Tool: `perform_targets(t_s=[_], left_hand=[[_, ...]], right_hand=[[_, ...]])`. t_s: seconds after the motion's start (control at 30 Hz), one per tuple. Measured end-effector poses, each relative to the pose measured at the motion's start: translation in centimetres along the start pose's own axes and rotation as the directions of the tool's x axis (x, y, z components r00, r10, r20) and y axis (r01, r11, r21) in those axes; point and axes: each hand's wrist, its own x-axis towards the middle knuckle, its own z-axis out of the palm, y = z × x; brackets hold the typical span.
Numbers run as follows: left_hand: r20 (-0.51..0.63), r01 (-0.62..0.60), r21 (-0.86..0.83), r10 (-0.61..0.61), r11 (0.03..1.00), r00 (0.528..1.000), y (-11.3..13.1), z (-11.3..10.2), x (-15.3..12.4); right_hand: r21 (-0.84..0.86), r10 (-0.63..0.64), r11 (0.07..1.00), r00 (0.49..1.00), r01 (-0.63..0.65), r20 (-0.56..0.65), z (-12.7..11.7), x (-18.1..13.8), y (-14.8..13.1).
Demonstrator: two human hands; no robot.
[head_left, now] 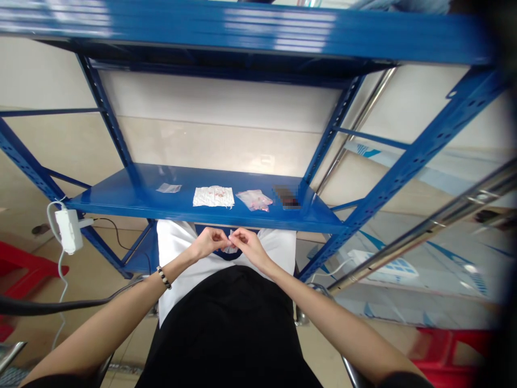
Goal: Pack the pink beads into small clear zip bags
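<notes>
My left hand (212,240) and my right hand (245,242) meet above my lap, fingertips pinched close together. A small clear plastic bag (230,248) hangs from between them, both hands closed on its upper part. Whatever lies inside it is too small to make out. On the blue shelf (177,207) just beyond lies a crinkled white sheet (202,198) with small reddish pieces on it. Right of the sheet rests a clear bag (255,200) with pink pieces inside. A small flat transparent bag (168,188) lies farther left.
A dark flat object (286,196), partly blurred out, lies near the shelf's right end. The upper shelf's blue beam (181,27) crosses overhead. A white power strip (68,230) hangs at the left post. Red stools (28,269) and metal rails (436,229) stand at the sides.
</notes>
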Motion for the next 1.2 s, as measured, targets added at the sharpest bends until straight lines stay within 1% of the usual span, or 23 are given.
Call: perform_targets(t_s=[0.1,0.2,0.4,0.53,0.6,0.73,0.83,0.97,1.07,1.2], left_hand=[[0.043,-0.015,-0.012,0.016,1.0,0.999,0.0,0.2,0.4],[0.081,-0.025,-0.041,0.028,0.999,0.996,-0.1,0.5,0.3],[0.099,-0.026,-0.026,0.029,0.999,0.995,-0.4,1.1,-0.5],[0.114,-0.048,-0.062,0.055,0.997,0.992,-0.1,1.0,-0.3],[0.108,-0.065,-0.09,0.075,0.994,0.991,0.3,1.1,-0.2],[0.045,-0.073,-0.172,0.082,0.982,0.996,1.1,2.0,-0.4],[-0.054,-0.078,-0.16,0.07,0.984,0.996,1.2,2.8,-1.0],[-0.167,-0.054,-0.019,0.05,0.998,0.985,1.2,3.7,-1.9],[-0.224,-0.065,0.12,0.091,0.991,0.97,1.4,4.3,-2.2],[-0.278,-0.069,0.219,0.13,0.973,0.952,1.9,4.6,-1.7]], right_hand=[[0.091,0.057,0.994,0.997,-0.062,0.057,-0.1,0.3,0.0],[0.122,0.101,0.986,0.99,-0.112,0.096,-0.3,0.3,-0.1],[0.106,0.071,0.991,0.988,-0.086,0.136,-0.7,0.2,0.4],[0.114,0.077,0.989,0.983,-0.097,0.168,-1.0,0.7,0.9],[0.097,0.058,0.992,0.983,-0.076,0.172,-1.2,1.1,0.8],[-0.002,-0.004,1.0,0.985,0.005,0.17,-1.7,1.6,0.4],[-0.067,-0.029,0.997,0.984,0.041,0.174,-1.7,1.4,0.2],[-0.117,-0.005,0.993,0.988,0.024,0.155,-1.2,0.7,0.3],[-0.117,0.007,0.993,0.985,0.014,0.175,-1.3,0.6,0.2],[-0.092,0.005,0.996,0.975,0.016,0.224,-2.1,1.0,-0.4]])
